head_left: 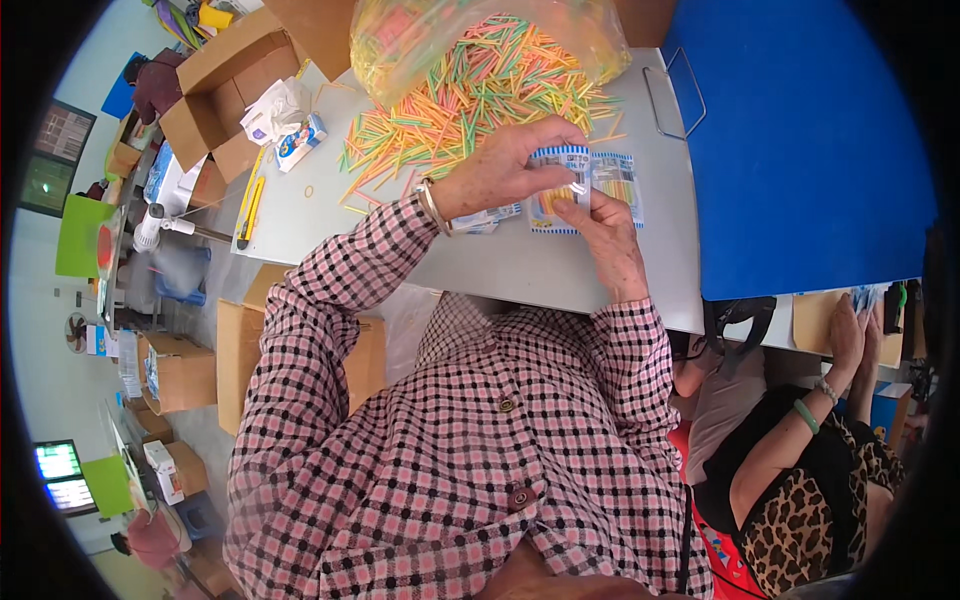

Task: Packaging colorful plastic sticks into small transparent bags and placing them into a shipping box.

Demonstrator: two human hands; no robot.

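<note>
A small clear packet with a blue-and-white striped edge (548,212), with thin coloured sticks showing inside, is held over the near side of the table. My left hand (500,172) reaches across from the left and grips its upper part between thumb and fingers. At its lower right, my right hand (612,250) pinches it with the thumb in front. Just right of it, a similar packet (622,180) lies on the table. Several more flat packets (485,220) lie partly hidden below my left wrist. Beyond my hands spreads a heap of pink, orange, yellow and green sticks (470,100).
A large clear plastic bag (400,45) spills sticks at the table's far side. Left on the grey table (640,270) are a yellow utility knife (252,210) and a tissue pack (300,140). A blue board (800,150) stands right. A co-worker's hands (850,335) are at the far right.
</note>
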